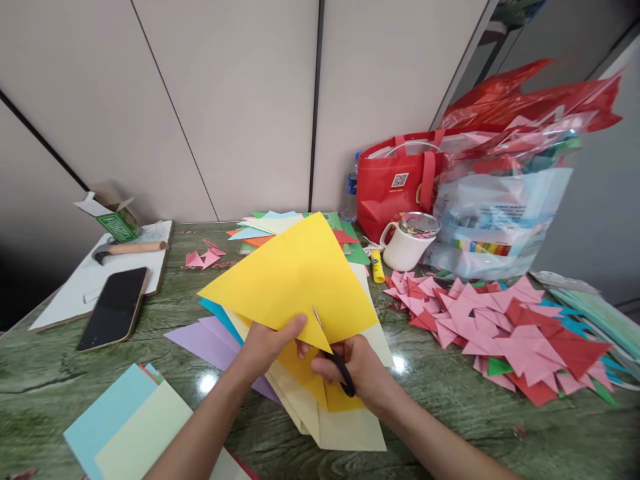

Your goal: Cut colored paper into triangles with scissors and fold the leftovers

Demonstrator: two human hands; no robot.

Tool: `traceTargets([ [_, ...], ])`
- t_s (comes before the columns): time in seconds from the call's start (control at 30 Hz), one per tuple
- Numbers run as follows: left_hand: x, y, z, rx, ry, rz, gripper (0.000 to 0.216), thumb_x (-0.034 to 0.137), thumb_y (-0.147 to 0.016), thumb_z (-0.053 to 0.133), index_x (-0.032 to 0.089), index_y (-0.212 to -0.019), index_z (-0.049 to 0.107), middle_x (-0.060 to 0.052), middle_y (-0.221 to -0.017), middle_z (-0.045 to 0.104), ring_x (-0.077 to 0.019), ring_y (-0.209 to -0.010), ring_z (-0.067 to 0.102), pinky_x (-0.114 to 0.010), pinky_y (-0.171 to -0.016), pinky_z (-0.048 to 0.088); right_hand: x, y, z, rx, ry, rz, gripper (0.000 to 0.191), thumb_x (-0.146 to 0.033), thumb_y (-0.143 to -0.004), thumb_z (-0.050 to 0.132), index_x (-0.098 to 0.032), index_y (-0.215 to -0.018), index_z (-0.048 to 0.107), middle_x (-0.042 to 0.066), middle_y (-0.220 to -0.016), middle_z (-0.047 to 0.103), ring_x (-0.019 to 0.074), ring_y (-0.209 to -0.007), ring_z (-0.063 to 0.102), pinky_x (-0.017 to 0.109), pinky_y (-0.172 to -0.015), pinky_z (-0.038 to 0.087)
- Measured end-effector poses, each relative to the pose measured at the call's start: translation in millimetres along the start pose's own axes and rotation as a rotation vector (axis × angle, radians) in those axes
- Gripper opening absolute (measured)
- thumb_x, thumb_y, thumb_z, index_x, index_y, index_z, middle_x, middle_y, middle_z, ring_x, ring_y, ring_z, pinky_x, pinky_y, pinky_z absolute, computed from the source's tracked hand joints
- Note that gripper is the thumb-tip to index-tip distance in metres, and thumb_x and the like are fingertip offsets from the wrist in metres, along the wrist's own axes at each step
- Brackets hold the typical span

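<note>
My left hand (274, 343) pinches the near edge of a large yellow sheet of paper (295, 267), thumb on top and fingers underneath. In my right hand (357, 367) are scissors (342, 373) with black handles. Their blades reach into the yellow sheet, and a cut runs inward from its near corner. Beneath the raised sheet lie more papers: a yellow piece, several cream sheets (350, 430), a blue one and a lilac sheet (213, 343). Part of the blades is hidden by the paper.
Folded pink and red paper pieces (500, 327) are heaped at right, before a white mug (407, 243), glue stick (377, 265), red bag (387, 183) and clear plastic bag (495, 213). On the left are a phone (115, 307), hammer (133, 248), green box (117, 225) and pale paper sheets (135, 423).
</note>
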State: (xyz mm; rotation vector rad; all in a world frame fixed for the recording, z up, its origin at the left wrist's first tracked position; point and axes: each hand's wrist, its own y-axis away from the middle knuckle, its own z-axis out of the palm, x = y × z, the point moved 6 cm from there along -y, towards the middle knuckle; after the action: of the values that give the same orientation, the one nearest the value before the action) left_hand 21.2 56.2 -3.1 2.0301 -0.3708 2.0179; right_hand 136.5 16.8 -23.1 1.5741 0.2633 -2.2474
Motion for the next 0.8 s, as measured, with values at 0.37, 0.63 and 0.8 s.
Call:
traceTargets([
  [0.37,-0.6,0.2,-0.4,0.001,0.009,0.003,0.030,0.036,-0.081,0.058,0.019,-0.056,0.059,0.001,-0.045,0.057,-0.0137,-0.043,0.054,-0.025,-0.047,0.044,5.1,-0.5,-1.2,0.019,0.019,0.022,0.032,-0.031,-0.064,0.077,-0.017,-0.091,0.065,0.002,-0.086,0.063,0.0083,-0.055,0.047,0.018,-0.044,0.040],
  [0.63,-0.2,0.0,1.1,-0.018,0.019,0.017,0.030,0.035,-0.082,0.057,0.019,-0.056,0.059,0.001,-0.046,0.056,-0.0134,-0.043,0.053,-0.024,-0.046,0.043,5.7,-0.5,-1.9,0.056,0.039,0.046,0.031,-0.035,-0.062,0.077,-0.016,-0.082,0.062,-0.001,-0.075,0.060,0.0069,-0.048,0.047,0.017,-0.040,0.038],
  [0.8,-2.6,-1.3,-0.7,-0.012,0.052,0.005,0.029,0.035,-0.081,0.058,0.018,-0.058,0.059,0.001,-0.046,0.057,-0.0135,-0.044,0.053,-0.025,-0.047,0.043,9.1,0.6,-1.5,0.047,0.030,0.100,0.037,-0.037,-0.059,0.079,-0.016,-0.083,0.060,-0.001,-0.072,0.063,0.0068,-0.048,0.049,0.017,-0.041,0.039],
])
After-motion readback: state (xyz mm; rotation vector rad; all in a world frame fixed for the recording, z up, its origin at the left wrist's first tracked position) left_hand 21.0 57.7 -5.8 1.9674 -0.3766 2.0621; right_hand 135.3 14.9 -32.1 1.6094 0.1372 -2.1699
